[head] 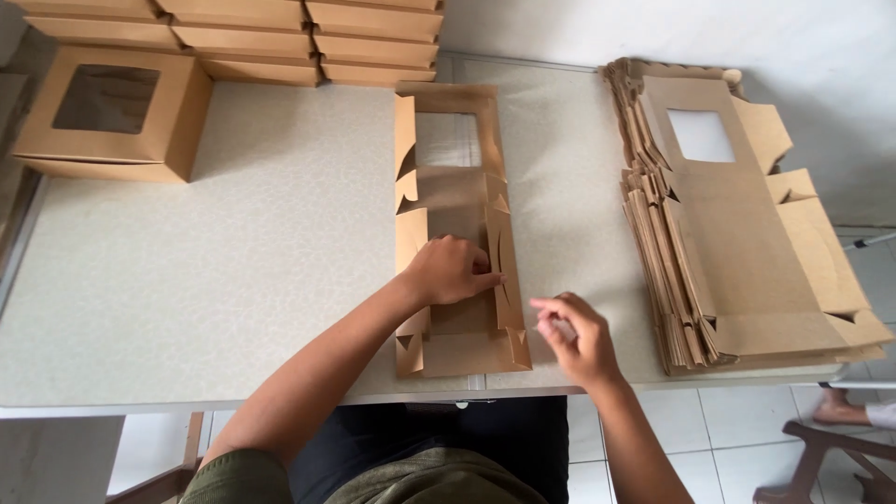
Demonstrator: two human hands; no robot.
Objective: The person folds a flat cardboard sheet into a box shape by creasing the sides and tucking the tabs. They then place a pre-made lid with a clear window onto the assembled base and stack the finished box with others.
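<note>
You are looking down at a pale speckled worktop [233,261] from above. In the middle lies a flat, unfolded brown cardboard box blank with a clear window panel [455,224], stretched lengthwise away from you, its long side flaps partly raised.

Your left hand [453,271] rests on the middle of this blank, fingers curled and pressing down beside the right-hand flap. Its grip is closed loosely against the cardboard rather than wrapped around anything.

Your right hand [579,338] hovers just to the right of the blank, near the front edge of the worktop. Its fingers are bent inward with the fingertips drawn close together; whether they pinch anything, you cannot tell from this view.

To the right sits a thick stack of flat brown cardboard blanks [728,224], the top one showing a square window cut-out. At the far left stands a finished square brown cardboard box with a window lid [112,117]. Along the far edge, rows of stacked finished brown boxes [280,37] are lined up.

At the lower right, on the white tiled floor [737,420], another person's bare foot [840,409] shows next to a dark wooden chair leg [821,457].
</note>
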